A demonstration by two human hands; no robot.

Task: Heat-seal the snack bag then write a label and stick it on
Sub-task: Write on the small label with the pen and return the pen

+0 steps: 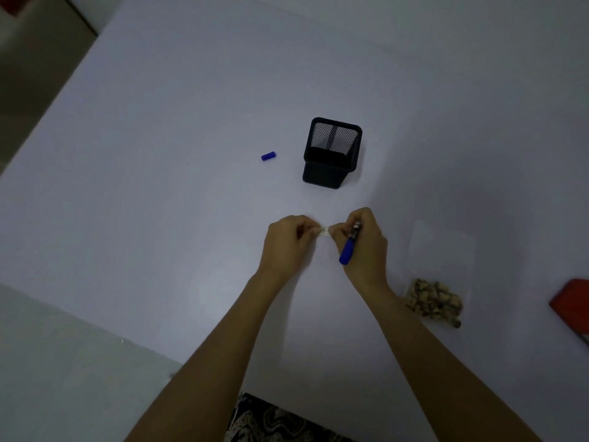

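A small white label [324, 232] is pinched between the fingertips of my left hand [285, 245] and my right hand [363, 244], just above the white table [159, 186]. My right hand also holds a blue marker [349, 247], uncapped, its blue end pointing down toward me. The marker's blue cap [268, 156] lies loose on the table, farther back on the left. The clear snack bag [435, 279] lies flat to the right of my right forearm, with brown snack pieces [433, 301] gathered in its near end.
A black mesh pen holder [333, 154] stands behind my hands, nothing visible inside. A red object [572, 303] is cut off at the right edge. The table's left edge runs diagonally, with floor beyond. Patterned cloth shows at the bottom edge.
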